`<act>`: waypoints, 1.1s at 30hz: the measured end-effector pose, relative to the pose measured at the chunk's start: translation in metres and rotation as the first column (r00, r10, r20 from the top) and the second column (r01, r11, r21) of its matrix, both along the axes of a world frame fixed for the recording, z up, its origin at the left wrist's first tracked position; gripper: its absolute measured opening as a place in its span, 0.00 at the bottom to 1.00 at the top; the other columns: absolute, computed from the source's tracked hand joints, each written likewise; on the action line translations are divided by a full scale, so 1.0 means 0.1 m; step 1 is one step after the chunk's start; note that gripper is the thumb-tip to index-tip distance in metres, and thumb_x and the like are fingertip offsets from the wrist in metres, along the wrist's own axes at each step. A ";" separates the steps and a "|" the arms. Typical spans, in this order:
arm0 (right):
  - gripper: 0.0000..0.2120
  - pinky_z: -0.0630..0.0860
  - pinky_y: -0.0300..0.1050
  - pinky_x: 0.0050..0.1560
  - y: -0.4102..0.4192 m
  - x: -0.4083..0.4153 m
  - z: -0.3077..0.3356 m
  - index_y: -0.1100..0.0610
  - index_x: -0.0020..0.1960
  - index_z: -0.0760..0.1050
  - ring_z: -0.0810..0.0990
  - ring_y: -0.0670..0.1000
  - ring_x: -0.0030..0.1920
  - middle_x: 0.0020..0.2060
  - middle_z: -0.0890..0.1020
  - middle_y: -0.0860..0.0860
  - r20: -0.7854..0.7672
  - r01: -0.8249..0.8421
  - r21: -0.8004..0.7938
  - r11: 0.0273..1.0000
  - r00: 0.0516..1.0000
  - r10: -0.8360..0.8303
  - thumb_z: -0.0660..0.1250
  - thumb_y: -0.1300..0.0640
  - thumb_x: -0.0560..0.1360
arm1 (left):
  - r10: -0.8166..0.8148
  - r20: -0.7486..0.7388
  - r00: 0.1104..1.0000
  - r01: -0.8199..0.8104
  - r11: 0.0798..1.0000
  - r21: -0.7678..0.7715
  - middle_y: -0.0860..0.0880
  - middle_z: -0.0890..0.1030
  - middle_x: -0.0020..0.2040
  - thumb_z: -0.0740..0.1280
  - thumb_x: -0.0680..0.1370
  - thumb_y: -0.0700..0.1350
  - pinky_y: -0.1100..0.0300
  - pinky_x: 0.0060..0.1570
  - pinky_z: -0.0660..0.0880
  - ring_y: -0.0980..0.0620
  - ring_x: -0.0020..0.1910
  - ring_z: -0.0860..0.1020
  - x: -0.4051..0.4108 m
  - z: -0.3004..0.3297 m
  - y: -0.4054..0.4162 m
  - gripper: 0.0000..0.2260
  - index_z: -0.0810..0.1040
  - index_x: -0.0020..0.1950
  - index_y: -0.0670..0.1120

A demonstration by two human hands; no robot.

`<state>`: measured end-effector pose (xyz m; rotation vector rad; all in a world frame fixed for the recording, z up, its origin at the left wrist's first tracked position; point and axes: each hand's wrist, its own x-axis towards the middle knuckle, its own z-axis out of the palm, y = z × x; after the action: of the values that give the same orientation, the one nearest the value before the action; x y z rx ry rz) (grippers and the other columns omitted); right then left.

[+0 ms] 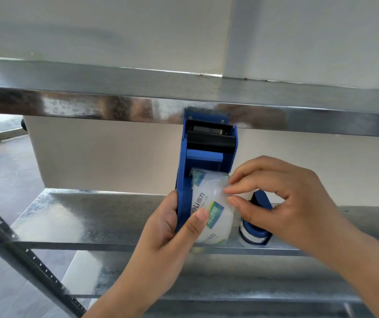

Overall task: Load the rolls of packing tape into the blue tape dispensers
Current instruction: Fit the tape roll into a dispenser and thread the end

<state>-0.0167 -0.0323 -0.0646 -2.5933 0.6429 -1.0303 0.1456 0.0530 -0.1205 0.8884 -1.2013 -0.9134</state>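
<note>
The left hand [172, 228] gripped the blue dispenser [204, 157] with its long axis pointing away, while the right hand [275, 198] pinched at the tape roll [209, 210] seated inside, from the right.

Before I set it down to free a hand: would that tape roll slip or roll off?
Probably not: the tape roll sits inside the blue dispenser, which the left hand grips. Its clear surface looks glossy, likely slick. Loose, a round roll would probably roll.
</note>
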 end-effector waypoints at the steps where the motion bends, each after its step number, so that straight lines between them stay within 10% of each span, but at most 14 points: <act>1: 0.08 0.74 0.31 0.45 -0.01 0.01 0.03 0.50 0.45 0.82 0.78 0.40 0.45 0.43 0.80 0.43 -0.056 0.003 -0.049 0.999 0.998 -0.006 0.67 0.51 0.70 | 0.006 0.026 1.000 -0.006 1.000 -0.001 0.51 0.85 0.46 0.63 0.76 0.43 0.68 0.42 0.77 0.57 0.45 0.82 0.00 0.00 0.00 0.08 0.78 0.54 0.47; 7: 0.19 0.74 0.40 0.35 -0.09 0.19 0.33 0.45 0.64 0.73 0.68 0.39 0.38 0.42 0.72 0.40 -0.446 -0.155 -0.223 0.962 0.894 0.040 0.55 0.50 0.75 | 0.010 0.146 0.989 -0.016 0.999 0.039 0.50 0.84 0.46 0.66 0.74 0.52 0.62 0.45 0.79 0.55 0.45 0.82 0.04 0.00 -0.01 0.08 0.78 0.52 0.55; 10: 0.17 0.70 0.38 0.23 -0.07 0.27 0.43 0.45 0.57 0.77 0.64 0.39 0.32 0.35 0.73 0.40 -0.523 -0.194 -0.319 0.927 0.852 -0.001 0.56 0.50 0.72 | 0.010 0.216 0.976 -0.025 0.998 0.066 0.48 0.83 0.46 0.65 0.72 0.54 0.50 0.48 0.79 0.49 0.46 0.81 0.07 0.00 -0.01 0.12 0.77 0.52 0.52; 15: 0.14 0.73 0.39 0.24 -0.11 0.35 0.56 0.46 0.49 0.78 0.71 0.40 0.33 0.40 0.79 0.41 -0.649 -0.299 -0.255 0.920 0.758 0.067 0.56 0.49 0.70 | -0.076 0.104 0.992 0.065 0.993 0.103 0.54 0.83 0.42 0.65 0.74 0.44 0.70 0.41 0.74 0.62 0.42 0.79 0.08 0.03 0.01 0.08 0.78 0.52 0.47; 20: 0.16 0.75 0.42 0.25 -0.14 0.41 0.59 0.45 0.48 0.80 0.78 0.45 0.32 0.40 0.80 0.43 -0.743 -0.386 -0.258 0.886 0.665 0.074 0.55 0.49 0.71 | -0.112 0.143 0.983 0.087 0.982 0.170 0.43 0.83 0.47 0.67 0.73 0.51 0.57 0.46 0.76 0.53 0.45 0.79 0.13 0.01 0.01 0.11 0.77 0.53 0.47; 25: 0.07 0.70 0.35 0.28 -0.21 0.47 0.66 0.44 0.42 0.78 0.70 0.41 0.39 0.36 0.80 0.41 -0.793 -0.435 -0.203 0.877 0.599 0.114 0.61 0.49 0.70 | -0.212 0.161 0.964 0.170 0.956 0.241 0.41 0.82 0.51 0.66 0.73 0.52 0.46 0.51 0.76 0.49 0.49 0.79 0.17 0.01 0.03 0.16 0.76 0.56 0.45; 33: 0.05 0.49 0.29 0.27 -0.08 0.47 0.65 0.50 0.32 0.72 0.56 0.46 0.30 0.27 0.75 0.45 -0.810 -0.606 -0.324 0.727 0.574 0.117 0.66 0.54 0.66 | -0.413 -0.059 0.909 0.412 0.862 0.296 0.44 0.82 0.52 0.63 0.75 0.41 0.61 0.51 0.76 0.50 0.50 0.80 0.23 0.05 0.07 0.14 0.75 0.59 0.38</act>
<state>0.0298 -0.0404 0.0004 -3.4688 -0.2069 0.1108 0.1687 0.0596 -0.1151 0.8879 -1.3038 -1.4763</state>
